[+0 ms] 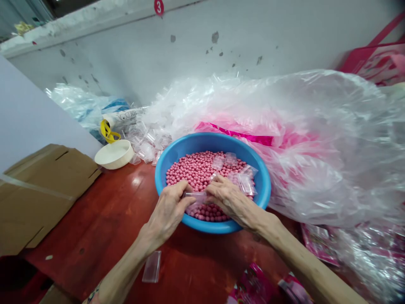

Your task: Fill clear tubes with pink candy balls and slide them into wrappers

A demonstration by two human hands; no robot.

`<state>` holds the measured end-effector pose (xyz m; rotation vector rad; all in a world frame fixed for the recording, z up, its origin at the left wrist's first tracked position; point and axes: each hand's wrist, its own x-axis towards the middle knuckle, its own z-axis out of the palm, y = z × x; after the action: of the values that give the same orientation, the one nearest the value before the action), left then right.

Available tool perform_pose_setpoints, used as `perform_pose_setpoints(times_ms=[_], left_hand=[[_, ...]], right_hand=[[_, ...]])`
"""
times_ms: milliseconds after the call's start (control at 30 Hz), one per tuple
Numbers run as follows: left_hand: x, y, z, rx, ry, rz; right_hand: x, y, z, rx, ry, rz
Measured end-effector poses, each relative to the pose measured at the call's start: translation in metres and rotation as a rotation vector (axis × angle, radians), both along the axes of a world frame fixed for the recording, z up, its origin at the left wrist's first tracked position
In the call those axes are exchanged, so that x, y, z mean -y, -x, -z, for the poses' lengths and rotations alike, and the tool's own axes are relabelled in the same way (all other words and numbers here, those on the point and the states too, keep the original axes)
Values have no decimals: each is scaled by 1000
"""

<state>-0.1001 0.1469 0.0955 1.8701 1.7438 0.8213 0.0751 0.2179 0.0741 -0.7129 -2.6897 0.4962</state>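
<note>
My left hand and my right hand hold a small clear plastic bag by its two sides, just above a blue plastic basin. The basin is filled with small pink balls, which may be beads or sweets. Several more small clear bags lie on top of the balls, near the far right side. Both wrists are over the basin's near rim. Another clear bag lies flat on the red wooden table, below my left forearm.
A huge clear plastic sack with pink inside crowds the basin's right and far sides. Loose clear bags, a white bowl and yellow-handled scissors stand at the far left. Flattened cardboard lies left; pink printed packets lie near.
</note>
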Motion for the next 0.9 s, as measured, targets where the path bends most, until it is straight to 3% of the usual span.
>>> perform_pose_setpoints(times_ms=[333,433,533,633,733,900], left_hand=[[15,-3,-14,59,74,-52],[16,-3,-13,36,28,-78],[11,-5,-10,-153,-63,10],[3,-6,-7,-298,-23,154],[-5,-6,-7,-356,55,244],[-3,-7,-9,-327,125,279]], right_hand=[[3,-2,-8,-77,187,-62],[0,-4,-5,-128,232,-45],[-1,-3,2,-177,258,8],[0,-2,7,-222,275,36],[1,-3,7,-272,292,33],[3,-5,4,-320,339,-26]])
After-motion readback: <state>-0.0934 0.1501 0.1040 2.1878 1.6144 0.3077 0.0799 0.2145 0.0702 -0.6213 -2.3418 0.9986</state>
